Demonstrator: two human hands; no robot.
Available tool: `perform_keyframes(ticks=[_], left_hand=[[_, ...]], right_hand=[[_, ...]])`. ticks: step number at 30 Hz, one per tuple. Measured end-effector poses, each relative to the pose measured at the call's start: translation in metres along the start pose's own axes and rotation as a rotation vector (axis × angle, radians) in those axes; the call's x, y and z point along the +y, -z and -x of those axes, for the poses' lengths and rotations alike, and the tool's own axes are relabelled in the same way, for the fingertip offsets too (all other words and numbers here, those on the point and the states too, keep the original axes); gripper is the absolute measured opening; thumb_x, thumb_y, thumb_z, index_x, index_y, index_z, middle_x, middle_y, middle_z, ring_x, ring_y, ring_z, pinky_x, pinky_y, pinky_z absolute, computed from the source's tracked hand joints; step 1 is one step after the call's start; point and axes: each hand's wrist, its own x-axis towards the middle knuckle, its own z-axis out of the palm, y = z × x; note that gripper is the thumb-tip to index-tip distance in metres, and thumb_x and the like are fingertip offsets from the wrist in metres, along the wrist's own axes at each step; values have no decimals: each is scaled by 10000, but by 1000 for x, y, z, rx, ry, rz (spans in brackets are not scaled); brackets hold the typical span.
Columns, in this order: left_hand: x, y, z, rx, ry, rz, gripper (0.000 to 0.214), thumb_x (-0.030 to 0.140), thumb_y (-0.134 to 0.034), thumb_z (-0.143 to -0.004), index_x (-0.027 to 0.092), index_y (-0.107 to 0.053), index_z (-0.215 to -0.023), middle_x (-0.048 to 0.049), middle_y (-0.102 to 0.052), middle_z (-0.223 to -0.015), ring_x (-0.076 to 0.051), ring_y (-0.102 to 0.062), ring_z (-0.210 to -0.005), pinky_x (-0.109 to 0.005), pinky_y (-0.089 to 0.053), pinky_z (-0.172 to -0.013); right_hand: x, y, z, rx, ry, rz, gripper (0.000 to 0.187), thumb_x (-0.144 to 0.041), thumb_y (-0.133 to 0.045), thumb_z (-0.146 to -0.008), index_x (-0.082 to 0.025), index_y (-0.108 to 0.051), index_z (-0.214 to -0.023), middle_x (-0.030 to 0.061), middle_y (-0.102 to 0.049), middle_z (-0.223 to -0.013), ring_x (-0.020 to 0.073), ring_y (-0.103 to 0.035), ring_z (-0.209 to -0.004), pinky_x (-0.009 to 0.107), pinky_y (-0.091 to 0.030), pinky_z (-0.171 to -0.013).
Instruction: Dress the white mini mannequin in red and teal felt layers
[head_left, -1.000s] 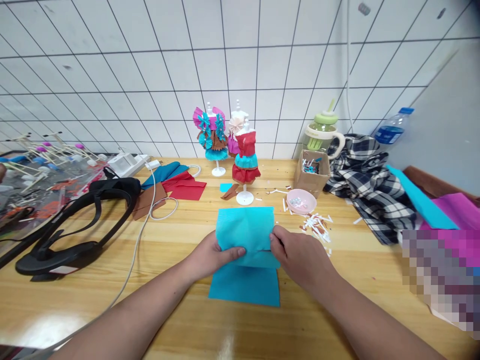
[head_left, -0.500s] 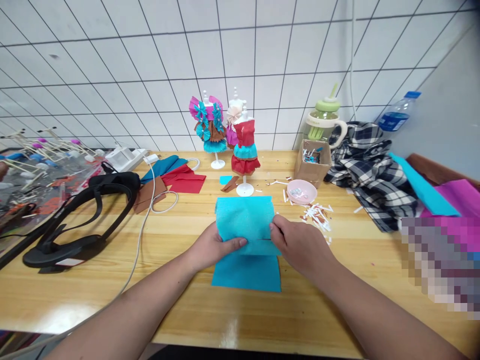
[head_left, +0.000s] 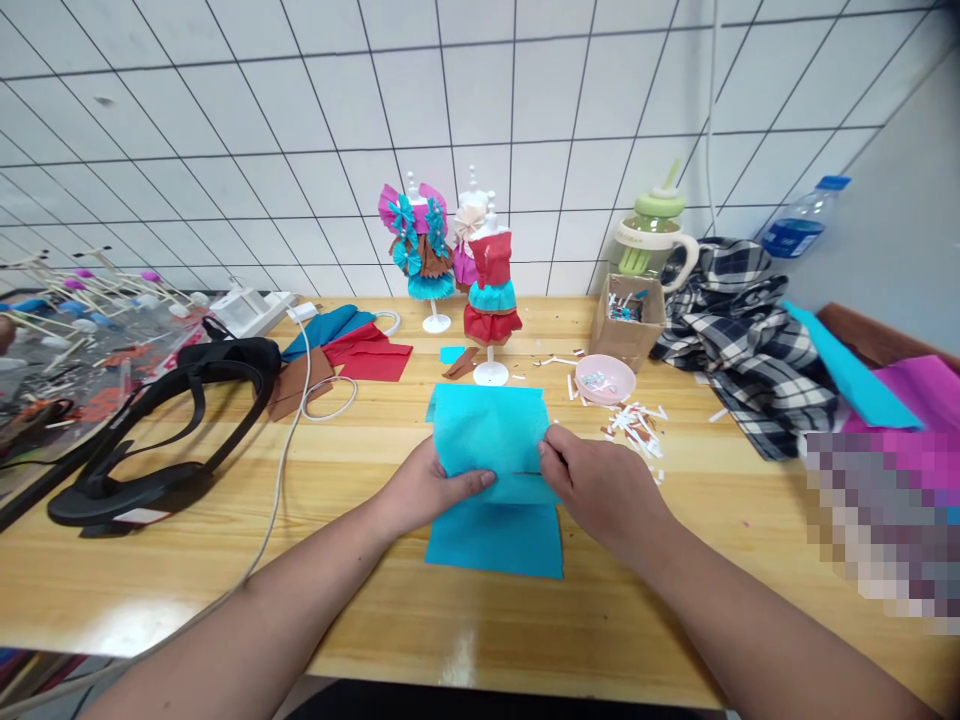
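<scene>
"Where was the turquoise sheet (head_left: 491, 425)?"

"In the middle of the view, held between both hands over a wooden table (head_left: 390, 640). Take the sheet as the clock's centre. A darker turquoise panel (head_left: 495, 540) showed at six o'clock; I couldn't tell whether it was part of the same piece."

"And the fingers?"

"The left hand (head_left: 427, 490), at eight o'clock, gripped the sheet with its thumb across the front, its other fingers hidden behind. The right hand (head_left: 600, 478), at four o'clock, had curled fingers pinching the right edge, beside a short dark line, perhaps a slit or fold."

"What surrounded them?"

"At twelve, a small dress form (head_left: 492, 285) in red and turquoise. At two, a pink bowl (head_left: 605, 379); at three, white scraps (head_left: 637, 428). At nine, a black headset frame (head_left: 161, 485)."
</scene>
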Motion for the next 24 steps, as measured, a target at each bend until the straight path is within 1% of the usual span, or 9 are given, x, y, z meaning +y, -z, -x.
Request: perform_keyframes(ticks=[6, 12, 16, 24], left_hand=[[2, 0, 1, 7, 4, -23, 511, 351, -749, -742, 164, -583, -1187, -99, -681, -1206, -302, -649, -1081, -409, -537, -894], [3, -1, 1, -4, -19, -15, 519, 331, -755, -732, 162, -573, -1189, -103, -678, -1212, -302, -649, -1083, -408, -538, -888], [4, -3, 0, -20, -36, -40, 486, 319, -754, -728, 159, -593, -1158, -101, -682, -1203, -305, -647, -1086, -421, -530, -901], [0, -2, 1, 18, -29, -63, 505, 331, -761, -719, 158, -585, -1159, -110, -686, -1191, -307, -653, -1070, -427, -534, -890]], right_hand=[[0, -1, 1, 25, -4, 7, 286, -357, -345, -976, -230, -562, -840, 9, -688, -665, 177, -646, -602, 281, -120, -498], [-2, -2, 1, 28, 5, -17, 283, -361, -341, -980, -227, -549, -842, 7, -691, -680, 176, -649, -624, 280, -128, -496], [-3, -2, 2, 30, 9, -24, 272, -355, -351, -978, -222, -540, -833, 2, -700, -699, 169, -647, -619, 276, -136, -498], [-2, -3, 2, 22, 4, -30, 290, -363, -343, -976, -224, -545, -821, 12, -703, -700, 183, -657, -631, 285, -129, -502]])
